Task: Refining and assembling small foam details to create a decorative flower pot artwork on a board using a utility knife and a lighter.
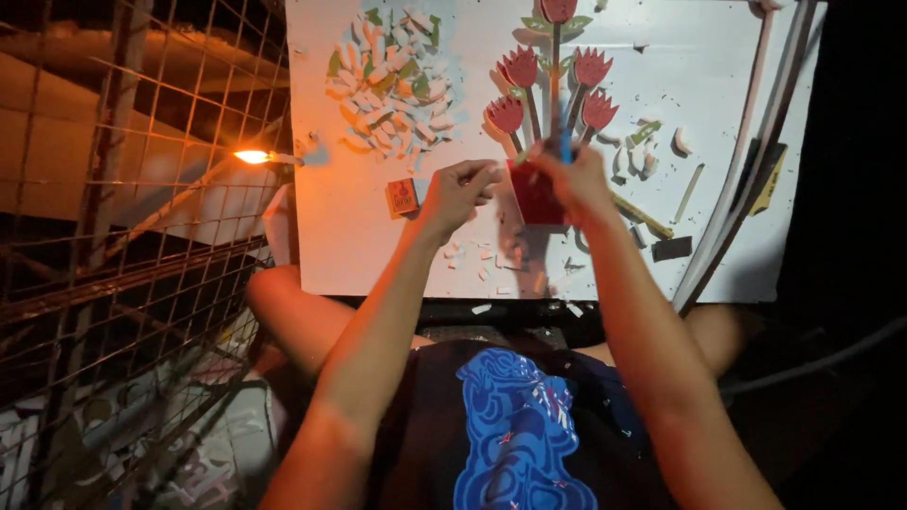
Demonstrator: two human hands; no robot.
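Working over a white board (378, 246) on the lap, both hands meet at the foot of a cut-out flower piece. Right hand (578, 181) is closed around a thin blue tool (566, 142), pen or knife, cannot tell which, tip near the green stems (534, 118) just above the red pot shape (536, 196); motion blur hides the exact contact. Left hand (460, 189) sits just beside it, fingers curled, thumb and fingertips pinched on something small and pale or pressing the board; cannot tell which. Red tulip heads (518, 68) fan out above the pot, glued flat. To do this step well, likely: left hand steadies close to the tool, strokes stay short, fingers stay off the tool path. Further out: a pile of white and green offcuts (392, 80) upper left, a small orange box (402, 196) near the left hand, scattered white scraps (482, 255) under the wrists, long strips (737, 189) along the board's right edge, a dark block (672, 248). A lit lamp (253, 157) glows left of the board, beside a wire grid (142, 236).
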